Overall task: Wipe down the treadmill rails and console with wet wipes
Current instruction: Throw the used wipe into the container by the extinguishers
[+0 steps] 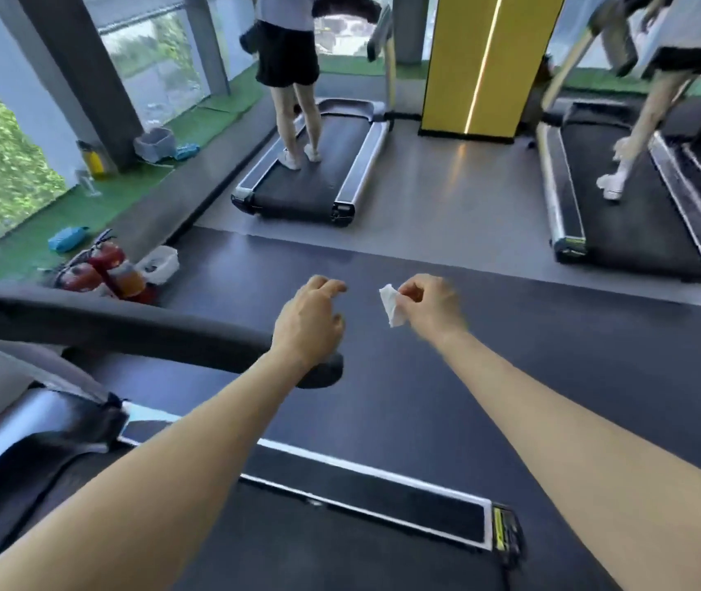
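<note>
Both hands hovered: my right hand (429, 302) pinched the wipe (392, 305); beside it, left hand (310, 324) loosely curled, empty, above the handrail (127, 330).

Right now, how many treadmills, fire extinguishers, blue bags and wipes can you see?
Treadmills: 3, the near one, the middle one, the right one
Fire extinguishers: 2
Blue bags: 2
Wipes: 1, pinched in the right hand
Total: 8
</note>
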Available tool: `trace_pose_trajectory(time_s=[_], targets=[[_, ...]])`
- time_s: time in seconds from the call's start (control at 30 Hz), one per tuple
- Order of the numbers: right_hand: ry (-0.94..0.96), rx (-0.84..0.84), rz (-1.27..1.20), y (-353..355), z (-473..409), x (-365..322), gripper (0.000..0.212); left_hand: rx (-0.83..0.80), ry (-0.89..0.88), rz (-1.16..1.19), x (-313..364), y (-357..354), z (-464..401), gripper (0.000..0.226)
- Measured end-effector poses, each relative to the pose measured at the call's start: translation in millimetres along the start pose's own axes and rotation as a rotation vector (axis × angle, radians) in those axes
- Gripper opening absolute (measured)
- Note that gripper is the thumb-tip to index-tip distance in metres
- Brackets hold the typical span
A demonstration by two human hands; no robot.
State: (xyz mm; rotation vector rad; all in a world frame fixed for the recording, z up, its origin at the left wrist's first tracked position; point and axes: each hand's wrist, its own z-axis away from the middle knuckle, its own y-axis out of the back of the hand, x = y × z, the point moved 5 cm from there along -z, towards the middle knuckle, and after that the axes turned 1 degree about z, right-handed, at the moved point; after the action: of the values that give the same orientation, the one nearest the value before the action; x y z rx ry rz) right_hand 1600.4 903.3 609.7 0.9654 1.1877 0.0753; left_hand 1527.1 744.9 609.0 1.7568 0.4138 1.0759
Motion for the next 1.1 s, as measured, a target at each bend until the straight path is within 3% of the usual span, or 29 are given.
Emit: trace_pose_trajectory(time_s=[0.2, 0.33, 0.67, 0.9, 1.1], targets=[[-0.087, 0.063, 0.05, 57, -55, 73, 0.024, -0.133, -0.069, -0.024, 68, -66, -54, 0.042], [-0.15, 0.078, 0.027, 68, -96, 106, 0.018, -0.177, -0.06, -0.018, 79, -100, -103, 0.041], [-0.187, 0.109, 0.133, 115, -260, 101, 0.015, -0.214, 0.015, 0.062, 80, -127, -262, 0.041], [-0.045, -0.021, 0.152, 53, -366, 60, 0.014, -0.123, 0.145, 0.062, 25, -114, -338, 0.039], [0.165, -0.178, 0.166, -54, -465, 20, 0.015, 0.026, 0.342, -0.01, -71, -116, -385, 0.039]])
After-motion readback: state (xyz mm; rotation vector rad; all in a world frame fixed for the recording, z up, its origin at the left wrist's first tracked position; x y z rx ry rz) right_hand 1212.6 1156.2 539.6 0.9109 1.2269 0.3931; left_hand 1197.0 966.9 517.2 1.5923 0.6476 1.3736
